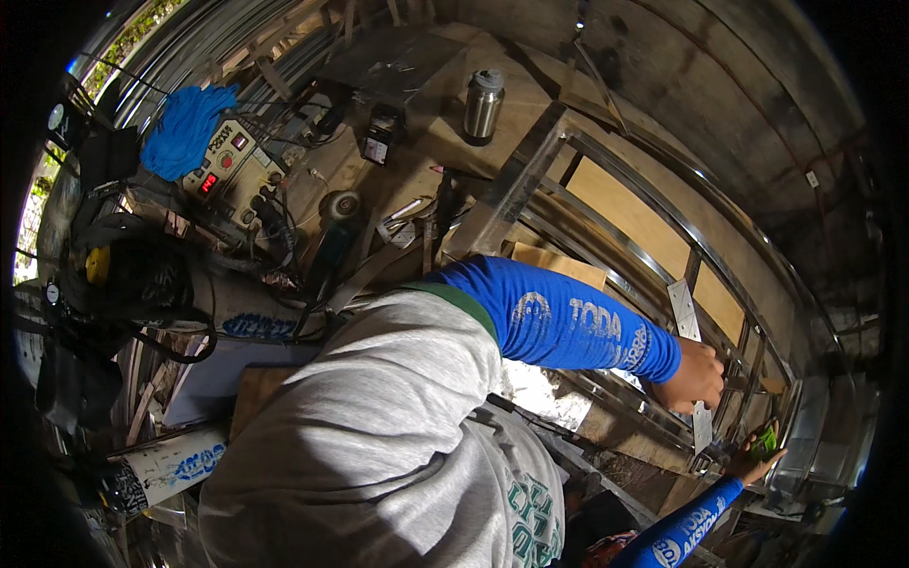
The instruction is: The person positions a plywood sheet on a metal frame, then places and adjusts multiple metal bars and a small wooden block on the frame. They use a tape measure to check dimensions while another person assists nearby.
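My left hand (696, 376), at the end of a blue sleeve, is closed around a flat light metal strip (682, 308) with small holes. The strip lies across a long frame of shiny metal tubes (630, 241), and its lower end (702, 431) shows below my fist. Lower right, beside the frame's end, my right hand (748, 461) has its fingers curled on a small bright green object (763, 443). Its exact kind is too small to make out. Wooden boards (632, 216) show between the tubes.
At the back stands a steel tumbler (484, 107), near a small dark box-shaped device (381, 134). On the left are a welding machine (220, 170) with a red display, a blue cloth (187, 128), an angle grinder (333, 227) and gas cylinders (175, 469). Loose metal scraps (402, 227) lie mid-table.
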Demonstrator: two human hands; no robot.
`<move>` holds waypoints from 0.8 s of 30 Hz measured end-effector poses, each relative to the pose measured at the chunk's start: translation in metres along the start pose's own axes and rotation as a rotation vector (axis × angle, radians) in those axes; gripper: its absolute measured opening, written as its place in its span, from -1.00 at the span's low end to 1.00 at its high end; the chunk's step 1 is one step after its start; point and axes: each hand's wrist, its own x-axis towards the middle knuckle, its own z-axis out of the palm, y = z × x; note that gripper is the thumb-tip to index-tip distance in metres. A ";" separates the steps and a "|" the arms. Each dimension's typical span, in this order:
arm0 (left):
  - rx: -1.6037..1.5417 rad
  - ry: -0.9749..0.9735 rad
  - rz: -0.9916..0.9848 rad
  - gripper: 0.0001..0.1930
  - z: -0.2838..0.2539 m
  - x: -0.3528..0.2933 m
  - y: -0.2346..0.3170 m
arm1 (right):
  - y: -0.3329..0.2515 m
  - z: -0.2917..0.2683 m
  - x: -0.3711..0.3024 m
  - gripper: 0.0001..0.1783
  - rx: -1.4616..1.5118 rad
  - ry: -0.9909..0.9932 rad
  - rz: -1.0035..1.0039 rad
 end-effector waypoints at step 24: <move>-0.082 0.038 0.072 -0.64 -0.006 -0.003 -0.001 | 0.025 0.006 0.007 -0.41 -0.288 0.310 0.007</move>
